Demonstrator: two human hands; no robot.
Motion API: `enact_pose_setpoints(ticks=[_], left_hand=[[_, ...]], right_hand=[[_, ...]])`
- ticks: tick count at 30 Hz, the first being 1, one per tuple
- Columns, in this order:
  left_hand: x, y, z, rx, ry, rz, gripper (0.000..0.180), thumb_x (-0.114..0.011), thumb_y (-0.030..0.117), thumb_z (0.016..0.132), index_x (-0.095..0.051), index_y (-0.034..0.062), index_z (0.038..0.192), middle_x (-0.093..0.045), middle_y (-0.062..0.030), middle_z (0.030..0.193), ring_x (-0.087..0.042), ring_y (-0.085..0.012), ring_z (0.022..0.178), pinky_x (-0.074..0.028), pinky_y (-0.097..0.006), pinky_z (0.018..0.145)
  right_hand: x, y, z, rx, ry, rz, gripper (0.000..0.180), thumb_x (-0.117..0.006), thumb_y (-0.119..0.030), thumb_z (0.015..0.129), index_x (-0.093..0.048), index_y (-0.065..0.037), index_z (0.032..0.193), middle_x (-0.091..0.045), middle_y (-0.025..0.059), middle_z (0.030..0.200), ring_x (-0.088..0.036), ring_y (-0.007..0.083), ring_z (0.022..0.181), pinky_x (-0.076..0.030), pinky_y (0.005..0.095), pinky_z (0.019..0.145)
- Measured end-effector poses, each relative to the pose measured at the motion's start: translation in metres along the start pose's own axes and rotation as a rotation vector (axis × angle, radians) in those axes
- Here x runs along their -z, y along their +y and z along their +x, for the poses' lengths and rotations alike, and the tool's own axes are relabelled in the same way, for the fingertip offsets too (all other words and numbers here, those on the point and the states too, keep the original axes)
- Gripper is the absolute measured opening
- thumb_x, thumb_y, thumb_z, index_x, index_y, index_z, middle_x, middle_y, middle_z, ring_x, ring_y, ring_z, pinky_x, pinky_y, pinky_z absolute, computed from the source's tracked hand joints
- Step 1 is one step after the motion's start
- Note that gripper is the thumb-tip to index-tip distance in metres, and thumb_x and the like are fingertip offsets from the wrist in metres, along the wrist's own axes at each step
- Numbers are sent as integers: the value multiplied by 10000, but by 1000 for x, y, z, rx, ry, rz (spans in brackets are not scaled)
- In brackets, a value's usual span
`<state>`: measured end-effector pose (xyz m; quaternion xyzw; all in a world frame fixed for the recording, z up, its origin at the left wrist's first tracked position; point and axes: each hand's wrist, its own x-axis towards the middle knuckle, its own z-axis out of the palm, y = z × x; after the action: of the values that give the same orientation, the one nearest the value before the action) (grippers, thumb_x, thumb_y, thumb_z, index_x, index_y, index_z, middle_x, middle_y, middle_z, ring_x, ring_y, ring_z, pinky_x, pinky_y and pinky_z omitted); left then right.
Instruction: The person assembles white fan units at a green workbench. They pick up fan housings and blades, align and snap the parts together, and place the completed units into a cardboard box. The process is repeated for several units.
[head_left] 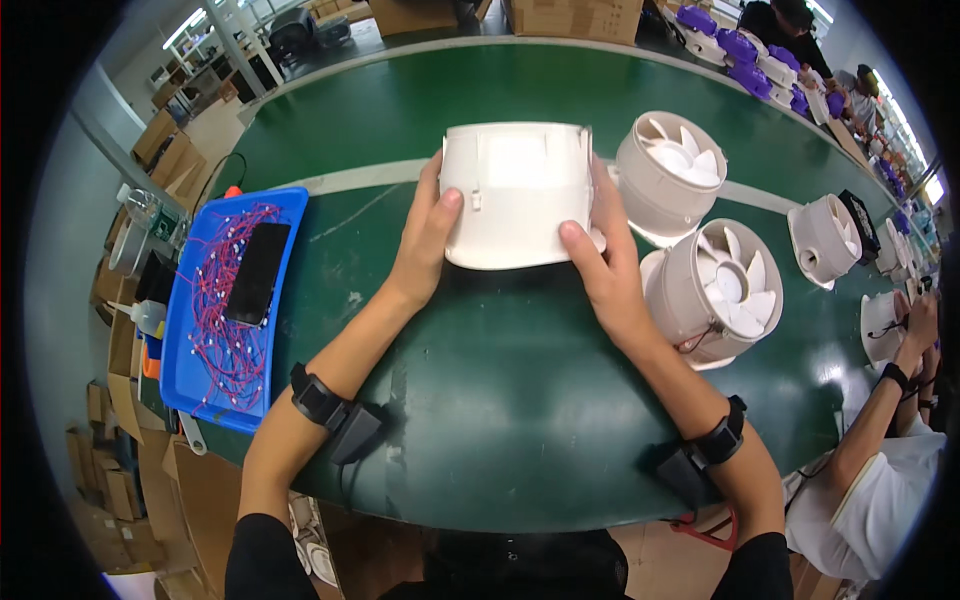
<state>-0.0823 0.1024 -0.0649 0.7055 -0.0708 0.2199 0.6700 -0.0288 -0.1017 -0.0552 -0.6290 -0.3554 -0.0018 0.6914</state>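
A white plastic fan housing [520, 205] is held up above the green table, its curved side wall turned toward me. My left hand [424, 235] grips its left edge, thumb on the front wall and the other fingers behind. On the opposite edge, my right hand [608, 255] holds it the same way, thumb near the lower right corner. The inside of the housing is hidden. To the right of my right hand stand two white duct fans, a nearer one [730, 285] and a farther one [680, 165], their blades facing up.
A blue tray [175, 375] on the left carries tangled red-purple wires [215, 340] and a black phone [259, 272]. Bottles [150, 212] stand beyond it. At right are another fan [828, 240], a black box [858, 228] and a co-worker's arm [890, 400]. Purple-and-white parts [745, 60] line the far right.
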Motion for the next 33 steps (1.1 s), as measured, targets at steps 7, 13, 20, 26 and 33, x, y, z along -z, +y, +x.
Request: enact_pose_setpoints(ticks=[7, 13, 20, 26, 33], left_hand=[[-8, 22, -9, -150, -57, 99, 775, -587, 349, 870, -225, -26, 1443, -368, -222, 1399, -378, -295, 1302, -278, -371, 1087], [-3, 12, -6, -172, -63, 174, 799, -607, 356, 856, -222, -27, 1442, -354, -236, 1413, -351, -322, 1328, -259, -384, 1100], [3, 9, -6, -129, -112, 119, 837, -600, 392, 853, -195, -33, 1449, -341, -239, 1420, -332, -322, 1339, -232, -383, 1112], [3, 8, -2, -97, -149, 91, 877, -606, 415, 842, -169, -31, 1457, -329, -244, 1431, -302, -316, 1361, -218, -384, 1121], [5, 8, -2, -84, -50, 73, 577, -541, 368, 923, -361, -21, 1309, -495, -231, 1254, -465, -281, 1203, -346, -376, 1027]], right_hand=[[3, -12, -1, -64, -153, 127, 944, -752, -228, 789, -137, 25, 1459, -439, 184, 1344, -448, 251, 1239, -340, 344, 1050], [4, -1, -5, -24, -137, 28, 941, -691, -296, 837, -77, 41, 1466, -339, 208, 1418, -347, 278, 1320, -272, 367, 1094], [2, -4, -5, -3, -132, -39, 928, -651, -299, 866, -42, 62, 1466, -313, 242, 1431, -328, 296, 1336, -254, 373, 1104], [4, 1, -5, 4, -116, -46, 953, -652, -305, 864, -18, 68, 1469, -323, 241, 1432, -359, 307, 1320, -283, 377, 1090], [4, 4, -6, 19, -155, -163, 1017, -764, -242, 768, -82, 28, 1474, -376, 234, 1398, -428, 296, 1270, -334, 377, 1062]])
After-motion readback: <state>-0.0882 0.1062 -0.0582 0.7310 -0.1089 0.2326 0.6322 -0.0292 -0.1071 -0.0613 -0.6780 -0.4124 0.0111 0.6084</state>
